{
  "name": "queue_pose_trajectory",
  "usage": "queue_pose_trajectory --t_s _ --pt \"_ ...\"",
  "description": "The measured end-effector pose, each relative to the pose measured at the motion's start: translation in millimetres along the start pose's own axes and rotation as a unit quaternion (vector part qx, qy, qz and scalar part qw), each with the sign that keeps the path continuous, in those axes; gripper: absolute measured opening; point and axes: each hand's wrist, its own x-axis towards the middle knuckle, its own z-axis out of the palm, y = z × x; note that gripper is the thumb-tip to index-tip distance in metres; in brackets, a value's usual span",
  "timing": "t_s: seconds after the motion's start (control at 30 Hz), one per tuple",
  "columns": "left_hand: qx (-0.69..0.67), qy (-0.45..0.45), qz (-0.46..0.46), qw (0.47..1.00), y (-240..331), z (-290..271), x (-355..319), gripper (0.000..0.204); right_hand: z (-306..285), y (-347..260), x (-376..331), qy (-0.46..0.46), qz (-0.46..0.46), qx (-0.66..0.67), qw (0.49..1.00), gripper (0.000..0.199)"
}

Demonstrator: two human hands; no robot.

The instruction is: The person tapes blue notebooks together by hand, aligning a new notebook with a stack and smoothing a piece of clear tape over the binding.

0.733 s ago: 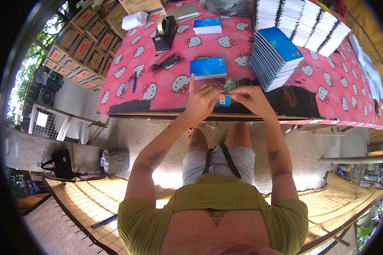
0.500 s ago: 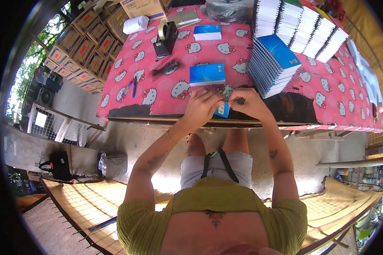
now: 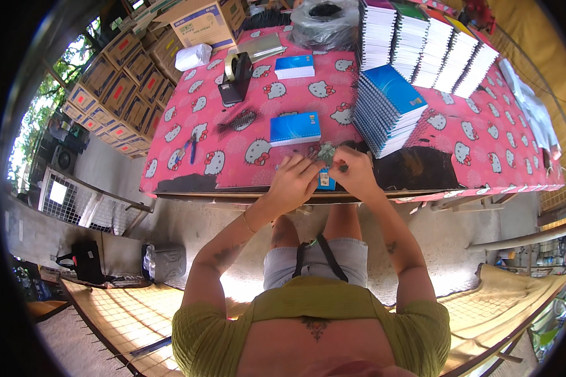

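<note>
At the table's front edge my hands meet over a small blue notebook (image 3: 326,182), mostly hidden under them. My left hand (image 3: 294,180) is closed at the notebook's left side, its fingertips against it. My right hand (image 3: 355,172) is pinched at its upper right, with something small and dark at the fingers that I cannot make out. Just beyond the fingertips sits a crumpled grey-green bundle (image 3: 326,152). Farther off lies a short stack of blue notebooks (image 3: 295,129), near a tall stack of blue spiral notebooks (image 3: 393,103) on the right.
Another blue notebook stack (image 3: 294,67) lies farther back, beside a black tape dispenser (image 3: 235,81). Blue-handled pliers (image 3: 193,149) lie at the left. Tall rows of spiral-bound books (image 3: 437,53) and a clear plastic bag (image 3: 324,28) fill the back. Cartons (image 3: 116,88) are piled beyond the left side.
The view has shifted, so the table sits lower in the picture. My hands stay together at the small notebook, with the fingers slightly repositioned and more of the grey-green bundle showing.
</note>
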Motion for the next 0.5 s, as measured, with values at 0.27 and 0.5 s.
queue_pose_trajectory --t_s 0.27,0.5 --pt "-0.384 0.145 -0.215 0.886 45 -56 110 0.029 -46 -97 14 0.159 -0.032 -0.032 0.986 0.052" --pt "-0.266 0.147 -0.002 0.953 -7 -17 246 0.035 -168 -58 79 0.139 0.137 0.133 0.972 0.047"
